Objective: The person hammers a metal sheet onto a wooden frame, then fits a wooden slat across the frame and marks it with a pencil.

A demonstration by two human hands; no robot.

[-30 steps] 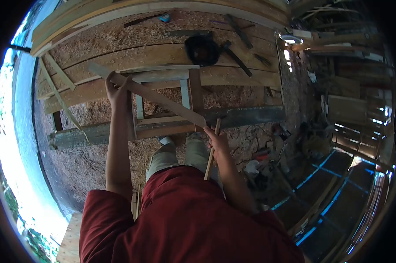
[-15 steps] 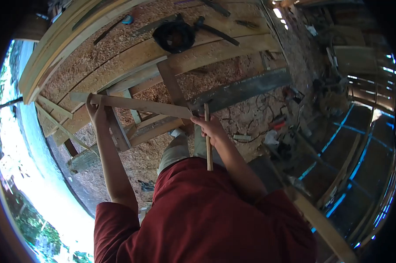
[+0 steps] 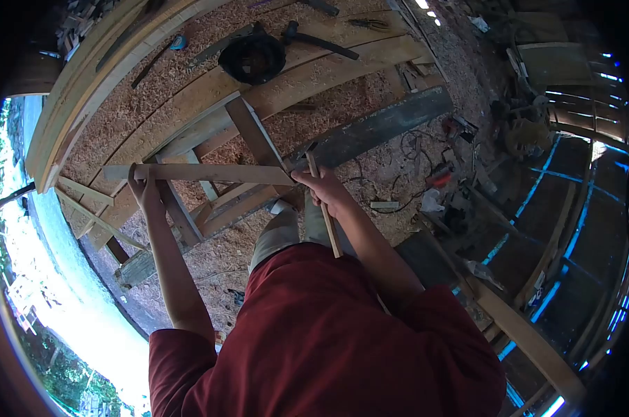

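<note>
A long flat wooden board lies crosswise in front of me, above a wooden frame. My left hand grips the board near its left end, with fingers closed round its lower edge. At the board's right end is my right hand, closed round a thin wooden stick. The stick points down toward my shirt, and its top sticks out above the hand. Whether the right fingers also pinch the board's end is hard to tell.
A black bowl-like container, a hammer and a blue tape measure lie on shavings-covered planks. Long curved boards stand at the upper left. Cables, a red tool and a plastic bag lie right.
The board has turned to lie more level, its right end slightly higher in view. The stick has tilted, its top moving left. Both hands have shifted a little left in view.
</note>
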